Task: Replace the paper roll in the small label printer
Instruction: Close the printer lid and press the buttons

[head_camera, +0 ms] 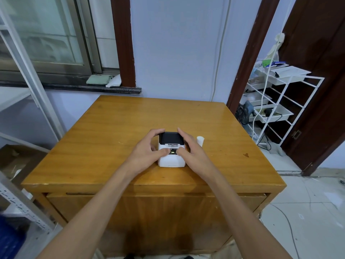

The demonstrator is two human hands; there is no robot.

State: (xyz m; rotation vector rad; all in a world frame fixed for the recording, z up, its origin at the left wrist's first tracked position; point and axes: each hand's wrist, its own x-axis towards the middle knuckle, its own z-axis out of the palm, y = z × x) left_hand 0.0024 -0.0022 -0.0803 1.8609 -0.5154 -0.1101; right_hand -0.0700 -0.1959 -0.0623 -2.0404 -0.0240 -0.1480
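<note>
A small white label printer (171, 159) with a black lid sits near the front middle of the wooden table (112, 131). My left hand (147, 148) wraps its left side, fingers at the lid's back corner and thumb on the front panel. My right hand (192, 146) holds its right side, thumb beside the lit button. The lid looks closed. A white paper roll (201, 140) stands upright just right of the printer, partly hidden behind my right hand.
A white wire rack (276, 101) with trays and cables stands at the right by a dark door. Grey metal shelving (28, 86) is at the left. A window sill with a folded cloth (99, 79) lies behind the table.
</note>
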